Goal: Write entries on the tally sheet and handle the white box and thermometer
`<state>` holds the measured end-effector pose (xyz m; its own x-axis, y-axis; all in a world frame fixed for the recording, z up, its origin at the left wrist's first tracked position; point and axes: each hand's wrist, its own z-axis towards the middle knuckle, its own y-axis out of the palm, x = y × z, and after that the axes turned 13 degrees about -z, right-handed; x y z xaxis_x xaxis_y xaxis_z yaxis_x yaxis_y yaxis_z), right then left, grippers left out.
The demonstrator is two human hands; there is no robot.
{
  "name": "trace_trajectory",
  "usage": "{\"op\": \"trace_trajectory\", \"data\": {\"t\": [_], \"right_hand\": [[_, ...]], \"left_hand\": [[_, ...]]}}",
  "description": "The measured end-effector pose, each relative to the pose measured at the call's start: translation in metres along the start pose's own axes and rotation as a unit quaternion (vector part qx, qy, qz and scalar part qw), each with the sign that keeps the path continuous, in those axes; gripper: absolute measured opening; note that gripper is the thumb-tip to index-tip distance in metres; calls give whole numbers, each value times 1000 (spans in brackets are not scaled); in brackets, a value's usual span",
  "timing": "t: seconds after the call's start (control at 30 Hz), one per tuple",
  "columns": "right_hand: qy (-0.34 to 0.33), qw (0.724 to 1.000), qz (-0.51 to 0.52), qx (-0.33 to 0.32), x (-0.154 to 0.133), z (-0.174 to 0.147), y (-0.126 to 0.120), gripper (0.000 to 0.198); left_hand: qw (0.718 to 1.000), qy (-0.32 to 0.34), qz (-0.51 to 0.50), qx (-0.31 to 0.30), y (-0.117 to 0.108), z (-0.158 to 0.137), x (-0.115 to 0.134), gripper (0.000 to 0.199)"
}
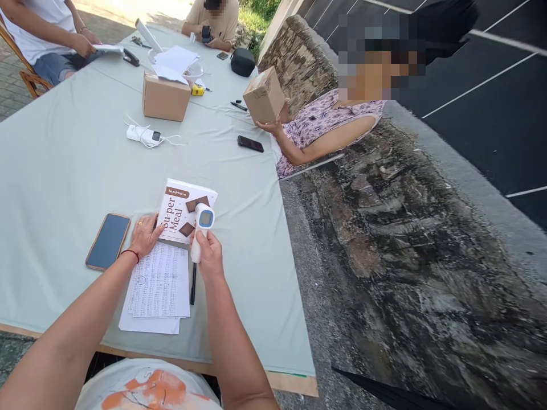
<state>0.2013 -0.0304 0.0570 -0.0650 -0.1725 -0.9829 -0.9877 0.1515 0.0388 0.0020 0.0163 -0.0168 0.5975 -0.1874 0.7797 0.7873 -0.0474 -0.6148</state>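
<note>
A white infrared thermometer (pixel 204 219) with a small blue-framed screen is upright in my right hand (pixel 210 256), fingers wrapped round its handle. It stands in front of a white box (pixel 173 208) printed "Su-per Meal" with brown squares, covering part of its right side. My left hand (pixel 145 234) grips the box's left front corner, its thumb along the near edge. Printed sheets of paper (pixel 160 285) lie just below the box. A black pen (pixel 194 285) rests beside them, under my right hand. Left of my left hand lies a smartphone (pixel 108 241) with a dark screen.
Farther along the cloth-covered table (pixel 64 188) are a white device with cables (pixel 143 135), a brown carton (pixel 166 99), a yellow tape measure (pixel 197 89) and a black phone (pixel 250 143). A person at right holds another carton (pixel 262 97). Two more people sit at the far end.
</note>
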Motion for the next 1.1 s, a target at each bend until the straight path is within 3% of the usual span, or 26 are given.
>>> {"op": "trace_trajectory", "data": {"t": [0.17,0.47,0.63,0.73,0.83,0.93,1.0,1.1], "right_hand": [[22,999,15,32,-5,-21,-11,42],[20,998,-15,58,-6,-63,-56,35],[5,997,-23,77,-6,-71,-65,34],[8,991,-88,100,8,-67,-72,36],[23,956,-239,169,38,-55,-84,46],[18,885,-400,239,72,-44,-99,59],[21,848,-472,240,91,-40,-109,59],[27,814,-533,227,105,-38,-120,58]], "left_hand": [[1000,6,-11,8,-1,0,0,63],[1000,19,-14,21,-6,3,3,66],[1000,17,-16,16,-10,4,6,68],[1000,6,-19,10,-12,5,8,73],[1000,-2,-18,-5,-12,4,11,78],[1000,-12,-17,-8,-12,3,14,78],[1000,-16,-18,-5,-12,2,17,77],[1000,-14,-12,-11,-10,0,18,76]]}}
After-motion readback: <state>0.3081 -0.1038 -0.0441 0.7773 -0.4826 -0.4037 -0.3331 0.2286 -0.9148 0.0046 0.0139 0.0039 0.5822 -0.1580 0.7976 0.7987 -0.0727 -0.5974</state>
